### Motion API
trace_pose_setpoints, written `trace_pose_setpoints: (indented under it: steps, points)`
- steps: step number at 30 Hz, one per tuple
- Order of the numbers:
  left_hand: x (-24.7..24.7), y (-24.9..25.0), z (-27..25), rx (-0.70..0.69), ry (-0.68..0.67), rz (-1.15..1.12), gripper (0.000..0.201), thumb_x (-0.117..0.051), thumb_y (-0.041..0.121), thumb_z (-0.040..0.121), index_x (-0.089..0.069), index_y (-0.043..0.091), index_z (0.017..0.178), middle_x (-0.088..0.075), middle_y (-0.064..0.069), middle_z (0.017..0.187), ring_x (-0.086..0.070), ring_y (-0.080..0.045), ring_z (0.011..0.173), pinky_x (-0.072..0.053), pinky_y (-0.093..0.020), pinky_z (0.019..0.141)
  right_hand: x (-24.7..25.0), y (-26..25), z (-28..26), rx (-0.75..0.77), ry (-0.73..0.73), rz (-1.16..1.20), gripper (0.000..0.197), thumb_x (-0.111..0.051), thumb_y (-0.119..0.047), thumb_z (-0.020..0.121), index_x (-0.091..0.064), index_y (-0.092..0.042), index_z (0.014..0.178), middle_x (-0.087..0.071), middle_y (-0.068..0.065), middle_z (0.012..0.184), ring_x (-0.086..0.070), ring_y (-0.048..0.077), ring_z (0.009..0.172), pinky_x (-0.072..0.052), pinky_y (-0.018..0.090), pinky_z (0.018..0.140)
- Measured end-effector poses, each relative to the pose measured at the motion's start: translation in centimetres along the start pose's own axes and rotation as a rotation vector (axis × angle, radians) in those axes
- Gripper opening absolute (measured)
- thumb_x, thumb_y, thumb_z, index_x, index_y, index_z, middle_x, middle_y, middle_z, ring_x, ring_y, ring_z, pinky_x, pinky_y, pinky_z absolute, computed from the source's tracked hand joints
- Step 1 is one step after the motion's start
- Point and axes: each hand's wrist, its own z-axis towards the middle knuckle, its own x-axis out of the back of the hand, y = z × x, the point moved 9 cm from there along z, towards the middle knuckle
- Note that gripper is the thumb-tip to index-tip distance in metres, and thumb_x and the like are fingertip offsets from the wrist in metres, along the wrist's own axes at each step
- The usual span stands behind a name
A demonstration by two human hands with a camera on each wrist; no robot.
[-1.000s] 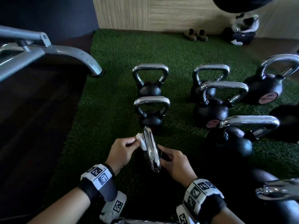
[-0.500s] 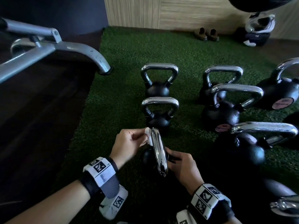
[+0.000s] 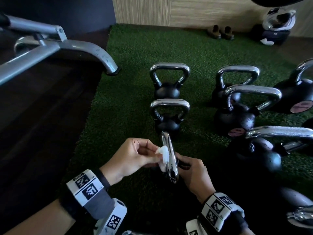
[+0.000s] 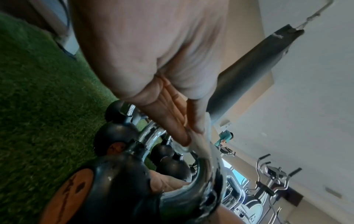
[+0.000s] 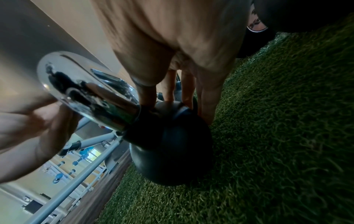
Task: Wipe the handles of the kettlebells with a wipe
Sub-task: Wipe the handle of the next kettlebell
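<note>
While the small black kettlebell (image 3: 182, 162) sits on the green artificial turf (image 3: 128, 99) near its left edge, closest to us in its row, we work its polished chrome handle (image 3: 169, 156) — seen edge-on from the head view. Left hand (image 3: 133, 156): fingers curled, pinching a crumpled white wipe (image 3: 163, 156) against the left face of the handle. Right hand (image 3: 193, 175): fingertips pressed on the black body at the handle's base, steadying it; we see no grasp around anything.

Step in hand, we judge: wiping this handle, mid-stroke. Two like kettlebells (image 3: 169, 92) stand in line beyond; larger ones (image 3: 237, 116) to the right. A grey metal machine leg (image 3: 101, 53) meets the turf's left edge.

Next move likely calls for drawing the wipe around the handle's curve and far side — then shifting to the neighbouring handle.
</note>
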Motion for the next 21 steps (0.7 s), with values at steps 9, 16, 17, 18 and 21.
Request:
trace_pose_setpoints:
  steps: [9,16,17,18,21]
  points:
    - [-2.4,-0.3,-2.3,-0.167,-0.161,0.185,0.022,-0.088,-0.001,0.074,-0.075,0.017,0.078,-0.079,-0.013,0.089,-0.076,-0.024,0.082,-0.061,-0.028,0.076,0.0,-0.6,0.0,0.028,0.005,-0.077,0.061,-0.091,-0.049,0.064,-0.073,-0.039,0.122,-0.078,-0.011,0.108,-0.074,0.003,0.099,-0.060,0.035,0.095]
    - [-2.7,0.5,-4.4,-0.475,-0.035,0.398,0.007,-0.085,0.008,0.082,-0.080,0.010,0.085,-0.080,0.007,0.092,-0.078,-0.010,0.089,-0.062,-0.030,0.080,0.1,-1.5,-0.3,0.058,-0.022,-0.082,0.069,-0.086,-0.059,0.058,-0.072,-0.040,0.123,-0.078,-0.013,0.106,-0.073,0.003,0.099,-0.059,0.036,0.096]
    - [-3.0,0.5,-4.6,-0.530,-0.065,0.443,0.007,-0.084,0.005,0.082,-0.080,0.010,0.086,-0.080,0.008,0.094,-0.077,-0.007,0.093,-0.062,-0.030,0.084,0.2,-1.4,-0.4,0.051,-0.018,-0.071,0.069,-0.086,-0.059,0.058,-0.073,-0.039,0.122,-0.078,-0.012,0.106,-0.073,0.004,0.099,-0.059,0.037,0.097]
    - [-3.3,0.4,-4.6,-0.574,-0.095,0.483,0.008,-0.081,0.002,0.084,-0.080,0.009,0.085,-0.080,0.008,0.096,-0.076,-0.005,0.096,-0.060,-0.028,0.089,0.3,-1.4,-0.3,0.052,-0.013,-0.059,0.067,-0.089,-0.055,0.060,-0.073,-0.038,0.122,-0.079,-0.011,0.105,-0.074,0.005,0.099,-0.059,0.038,0.097]
    - [-3.7,0.0,-4.6,-0.655,-0.128,0.605,0.011,-0.077,0.005,0.088,-0.079,0.016,0.087,-0.080,0.011,0.096,-0.074,0.001,0.098,-0.058,-0.023,0.092,0.3,-1.5,-0.4,0.034,-0.026,-0.046,0.068,-0.090,-0.054,0.057,-0.073,-0.039,0.121,-0.079,-0.008,0.105,-0.075,0.008,0.099,-0.058,0.041,0.098]
